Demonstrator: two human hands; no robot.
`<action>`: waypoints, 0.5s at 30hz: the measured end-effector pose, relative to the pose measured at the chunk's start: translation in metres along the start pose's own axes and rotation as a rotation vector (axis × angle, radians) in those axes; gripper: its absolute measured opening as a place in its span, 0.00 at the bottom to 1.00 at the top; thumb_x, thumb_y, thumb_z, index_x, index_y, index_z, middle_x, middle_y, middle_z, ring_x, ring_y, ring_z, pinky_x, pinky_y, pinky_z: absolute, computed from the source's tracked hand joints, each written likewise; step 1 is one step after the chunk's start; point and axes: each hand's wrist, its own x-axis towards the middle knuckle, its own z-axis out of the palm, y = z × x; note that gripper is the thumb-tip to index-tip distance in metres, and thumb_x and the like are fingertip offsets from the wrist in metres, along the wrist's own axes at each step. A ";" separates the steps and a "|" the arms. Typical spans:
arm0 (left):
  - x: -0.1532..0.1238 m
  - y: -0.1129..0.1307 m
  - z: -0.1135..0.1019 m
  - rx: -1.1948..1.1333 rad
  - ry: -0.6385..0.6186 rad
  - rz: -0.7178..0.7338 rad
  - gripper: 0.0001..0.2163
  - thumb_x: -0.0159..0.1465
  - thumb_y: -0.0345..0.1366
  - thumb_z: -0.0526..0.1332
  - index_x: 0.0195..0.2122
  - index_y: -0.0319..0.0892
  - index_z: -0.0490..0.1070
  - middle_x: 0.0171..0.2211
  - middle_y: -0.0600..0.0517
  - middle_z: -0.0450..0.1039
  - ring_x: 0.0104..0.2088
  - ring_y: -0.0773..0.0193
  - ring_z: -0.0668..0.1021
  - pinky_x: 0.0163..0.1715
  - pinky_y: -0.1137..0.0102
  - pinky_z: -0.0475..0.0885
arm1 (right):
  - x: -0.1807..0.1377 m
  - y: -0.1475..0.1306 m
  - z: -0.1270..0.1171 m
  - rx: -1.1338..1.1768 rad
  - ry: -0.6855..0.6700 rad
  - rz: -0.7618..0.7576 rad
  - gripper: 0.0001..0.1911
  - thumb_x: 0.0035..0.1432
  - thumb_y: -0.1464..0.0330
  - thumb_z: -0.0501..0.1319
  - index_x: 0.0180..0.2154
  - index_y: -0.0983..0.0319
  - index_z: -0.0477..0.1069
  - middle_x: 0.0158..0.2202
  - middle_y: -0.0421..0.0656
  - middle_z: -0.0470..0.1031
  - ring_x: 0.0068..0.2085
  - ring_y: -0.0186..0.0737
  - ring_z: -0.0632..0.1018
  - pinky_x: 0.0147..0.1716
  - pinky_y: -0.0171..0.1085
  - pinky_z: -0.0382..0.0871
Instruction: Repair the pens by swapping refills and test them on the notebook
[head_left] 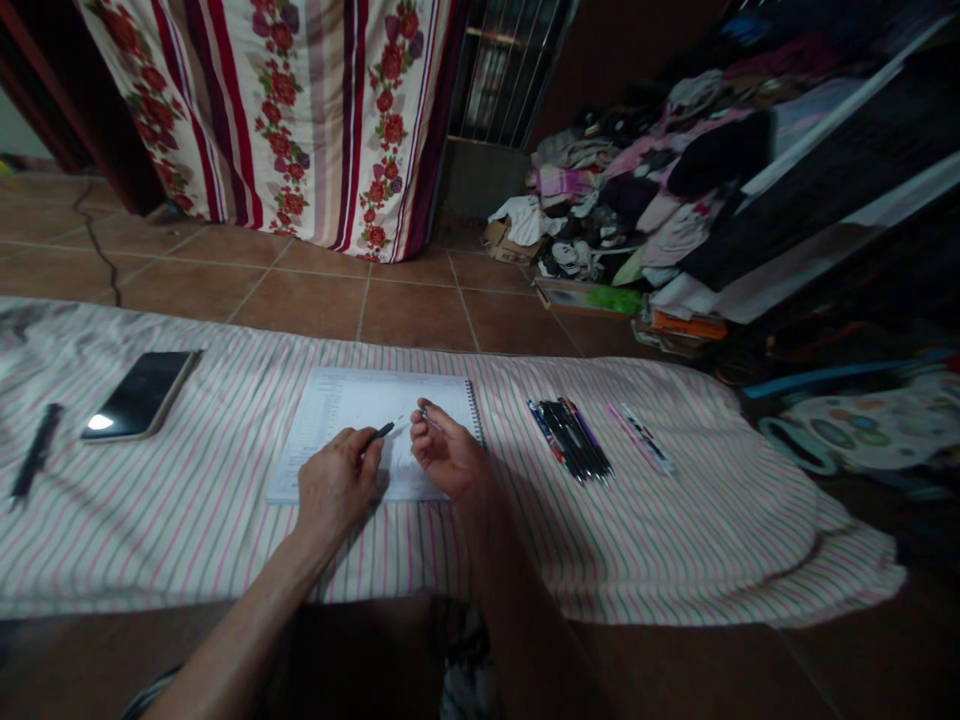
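Slim black pen (381, 432), pinched between thumb and fingers of the left hand (337, 485), held over a white spiral-bound notebook (367, 430) whose printed columns are too small to read. Right hand (448, 450), half-curled, pinches a small silver piece (428, 416) of uncertain kind, just beside the pen's tip. Notebook lies on a pink-striped white cloth (675, 520), with bundled dark pens (570, 437) to its right and a black smartphone (139, 395) to its left.

Spiral notebook (352, 410) on striped sheet (675, 520); smartphone (141, 395) left, pen bundle (570, 438) right, clothes heap (637, 180) behind.
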 end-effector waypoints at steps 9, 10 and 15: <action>-0.002 -0.002 -0.001 -0.017 0.014 0.015 0.13 0.66 0.39 0.50 0.43 0.44 0.73 0.33 0.52 0.75 0.33 0.62 0.76 0.28 0.72 0.62 | 0.000 0.003 0.002 -0.076 -0.016 -0.051 0.04 0.55 0.76 0.61 0.33 0.63 0.70 0.25 0.38 0.73 0.22 0.23 0.71 0.17 0.20 0.62; -0.001 -0.002 -0.001 -0.016 0.010 0.011 0.13 0.66 0.39 0.50 0.43 0.44 0.73 0.33 0.52 0.75 0.33 0.63 0.76 0.28 0.72 0.62 | 0.000 0.003 0.002 -0.076 -0.017 -0.049 0.04 0.55 0.76 0.62 0.33 0.62 0.70 0.25 0.38 0.73 0.22 0.23 0.71 0.17 0.20 0.62; 0.000 0.000 -0.002 -0.013 -0.011 -0.011 0.14 0.66 0.39 0.50 0.45 0.44 0.72 0.34 0.52 0.75 0.33 0.62 0.77 0.28 0.72 0.62 | 0.000 0.003 0.002 -0.098 -0.009 -0.067 0.04 0.54 0.76 0.62 0.33 0.63 0.70 0.25 0.38 0.73 0.22 0.23 0.71 0.16 0.19 0.62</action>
